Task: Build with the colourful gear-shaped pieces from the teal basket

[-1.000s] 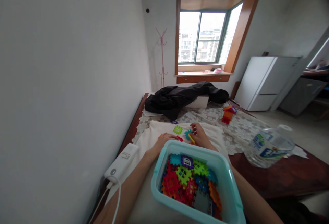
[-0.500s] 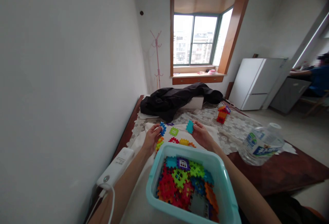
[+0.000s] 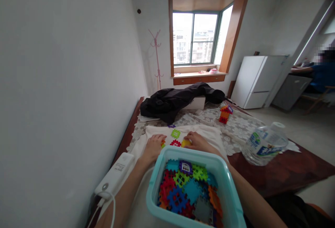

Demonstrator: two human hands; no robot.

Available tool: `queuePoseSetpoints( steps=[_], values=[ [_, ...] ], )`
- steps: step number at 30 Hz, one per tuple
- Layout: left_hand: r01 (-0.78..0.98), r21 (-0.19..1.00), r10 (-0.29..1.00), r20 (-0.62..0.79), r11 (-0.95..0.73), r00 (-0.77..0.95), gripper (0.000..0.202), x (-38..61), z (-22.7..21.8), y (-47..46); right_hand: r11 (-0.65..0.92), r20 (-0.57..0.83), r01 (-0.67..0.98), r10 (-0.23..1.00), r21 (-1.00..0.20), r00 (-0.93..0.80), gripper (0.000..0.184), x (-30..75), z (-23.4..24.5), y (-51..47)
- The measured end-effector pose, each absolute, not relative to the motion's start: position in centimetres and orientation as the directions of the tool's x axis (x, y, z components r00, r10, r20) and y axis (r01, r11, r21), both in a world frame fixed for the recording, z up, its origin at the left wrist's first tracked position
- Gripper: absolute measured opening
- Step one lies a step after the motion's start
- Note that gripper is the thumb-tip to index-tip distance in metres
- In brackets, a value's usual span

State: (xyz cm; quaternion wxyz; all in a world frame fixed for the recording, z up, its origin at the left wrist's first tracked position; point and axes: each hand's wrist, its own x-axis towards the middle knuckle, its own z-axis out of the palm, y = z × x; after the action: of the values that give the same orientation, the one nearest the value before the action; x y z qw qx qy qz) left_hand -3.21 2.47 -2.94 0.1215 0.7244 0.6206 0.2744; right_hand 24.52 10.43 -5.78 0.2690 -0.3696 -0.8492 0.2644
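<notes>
Item: left hand [image 3: 152, 145], lying palm down on the white cloth [image 3: 209, 134] just beyond the far rim of the tub, fingers spread flat and gripping nothing that shows; a scrap of orange and green tile is peeking out at its right edge. Item: right hand [image 3: 196, 141], resting on the same cloth to the right of the left hand, its fingertips closing on a yellow interlocking tile [image 3: 186, 143] that is sitting on the cloth. Item: red tile [image 3: 175, 143], lying between the two hands, just left of the yellow one. Item: green tile [image 3: 175, 133], lying a little farther off, beyond the red one, with a small purple tile [image 3: 171, 126] at the cloth's far edge. Item: turquoise plastic tub [image 3: 227, 182], sitting nearest the viewer between the forearms, holding a heap of red, blue, green, orange and purple tiles. Item: white power bank [image 3: 115, 175] with cable, lying near left by the wall. Item: water bottle [image 3: 264, 143], lying on its side at the right on the dark wooden table [image 3: 288, 172]. Item: small tower of joined tiles [image 3: 224, 114], standing far right on the lace cover. Item: black jacket [image 3: 175, 99], lying crumpled at the far end.
</notes>
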Motion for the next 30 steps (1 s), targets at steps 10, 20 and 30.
queuePoseSetpoints(
  steps=[10, 20, 30],
  values=[
    [0.84, 0.523, 0.969, 0.245, -0.145, 0.016, 0.023, -3.4, -3.1, 2.3, 0.398, 0.27, 0.314, 0.884, -0.862, -0.381, 0.014, 24.0, -6.0, 10.8],
    [-0.049, 0.991, 0.953, 0.107, -0.126, -0.283, 0.052, -3.6, -1.6, 3.2, -0.098, 0.296, -0.546, 0.754, -0.832, -0.587, 0.046, 24.1, -2.4, 9.3],
    [-0.031, 0.999, 0.936, -0.03, 0.044, 0.35, 0.046, -1.0, 1.1, -0.4, 0.255, 0.328, -0.215, 0.596, -0.943, -0.733, 0.051, 23.7, -2.4, 9.0]
  ],
)
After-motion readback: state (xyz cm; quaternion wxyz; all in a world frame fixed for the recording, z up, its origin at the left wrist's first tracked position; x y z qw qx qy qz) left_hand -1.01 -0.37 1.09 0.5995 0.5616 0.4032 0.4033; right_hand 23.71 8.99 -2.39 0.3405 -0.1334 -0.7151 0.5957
